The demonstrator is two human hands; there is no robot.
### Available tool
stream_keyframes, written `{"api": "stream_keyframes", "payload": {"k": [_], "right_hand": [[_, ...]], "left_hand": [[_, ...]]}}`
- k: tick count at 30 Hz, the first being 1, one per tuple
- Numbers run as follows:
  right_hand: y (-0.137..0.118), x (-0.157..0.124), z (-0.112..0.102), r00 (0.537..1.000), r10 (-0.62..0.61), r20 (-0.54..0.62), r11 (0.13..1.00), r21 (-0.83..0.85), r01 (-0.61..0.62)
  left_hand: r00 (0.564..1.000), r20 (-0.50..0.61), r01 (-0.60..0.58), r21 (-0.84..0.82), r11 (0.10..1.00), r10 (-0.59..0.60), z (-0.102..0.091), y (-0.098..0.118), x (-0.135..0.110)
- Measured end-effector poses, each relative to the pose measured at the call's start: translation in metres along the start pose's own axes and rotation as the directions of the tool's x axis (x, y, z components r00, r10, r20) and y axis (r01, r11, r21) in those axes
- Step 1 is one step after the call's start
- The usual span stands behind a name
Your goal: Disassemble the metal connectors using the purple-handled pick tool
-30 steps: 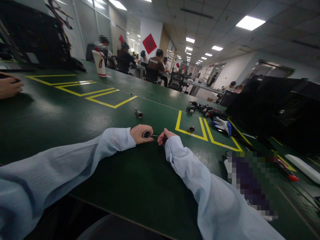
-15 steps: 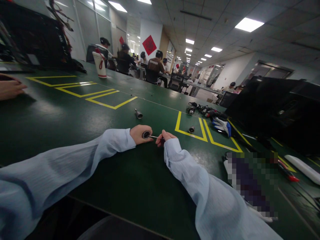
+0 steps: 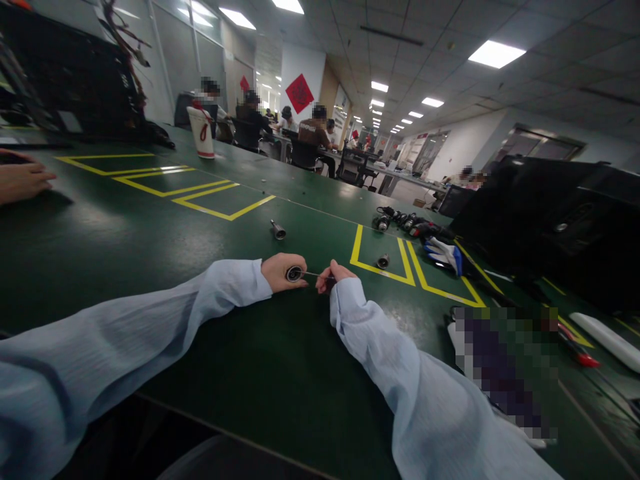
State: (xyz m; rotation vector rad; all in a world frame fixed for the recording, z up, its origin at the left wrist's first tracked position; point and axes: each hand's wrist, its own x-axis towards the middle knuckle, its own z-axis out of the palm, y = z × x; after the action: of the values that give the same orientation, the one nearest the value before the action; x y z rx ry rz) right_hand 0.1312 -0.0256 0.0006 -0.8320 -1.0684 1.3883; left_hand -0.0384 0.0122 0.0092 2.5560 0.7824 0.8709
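Note:
My left hand (image 3: 283,272) is closed around a round cylindrical connector (image 3: 293,273), whose dark open end with a metal rim faces me. In my right hand (image 3: 332,275) a thin metal rod (image 3: 313,274) is pinched between the fingertips. Its far end meets the connector's open face; whether it goes inside is too small to tell. Beyond my left hand lies a metal connector shell (image 3: 278,230), tapering to a narrow tail. Another short metal shell (image 3: 383,261) sits within a yellow-taped box to the right of my right hand.
Cabled connectors (image 3: 395,219) and a blue-and-white glove (image 3: 444,253) lie to the right. Nearer are a blurred-out item (image 3: 503,370) and a red-handled tool (image 3: 583,357). A paper cup (image 3: 202,133) stands at the far left. Another person's hand (image 3: 25,177) rests at the left edge.
My right hand has drawn slightly to the right, and a little more of the thin rod shows between the hands. My left hand keeps its hold on the connector.

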Motion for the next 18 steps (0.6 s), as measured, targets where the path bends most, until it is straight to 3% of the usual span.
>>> {"api": "stream_keyframes", "payload": {"k": [5, 9, 11, 14, 18], "right_hand": [[-0.009, -0.019, 0.013, 0.971, -0.224, -0.08, 0.941, -0.277, 0.194], [-0.011, -0.027, 0.018, 0.936, -0.351, -0.018, 0.826, -0.476, 0.3], [-0.011, -0.025, 0.016, 0.954, -0.3, 0.002, 0.848, -0.458, 0.268], [-0.009, -0.016, 0.01, 0.991, -0.135, 0.003, 0.944, -0.302, 0.13], [-0.006, -0.008, 0.005, 0.999, -0.026, -0.021, 0.992, -0.124, 0.023]], "left_hand": [[1.0, 0.008, 0.024, 0.073, 0.997, -0.024, 0.0, -0.002, 0.0], [1.0, 0.02, 0.011, 0.099, 0.995, -0.013, -0.001, -0.002, 0.001], [1.0, 0.031, 0.001, 0.104, 0.995, -0.004, -0.001, -0.001, 0.001], [0.999, 0.045, -0.016, 0.098, 0.995, 0.011, -0.002, 0.0, 0.001], [1.0, 0.02, -0.006, 0.084, 0.996, 0.004, -0.002, 0.002, 0.0]]}}
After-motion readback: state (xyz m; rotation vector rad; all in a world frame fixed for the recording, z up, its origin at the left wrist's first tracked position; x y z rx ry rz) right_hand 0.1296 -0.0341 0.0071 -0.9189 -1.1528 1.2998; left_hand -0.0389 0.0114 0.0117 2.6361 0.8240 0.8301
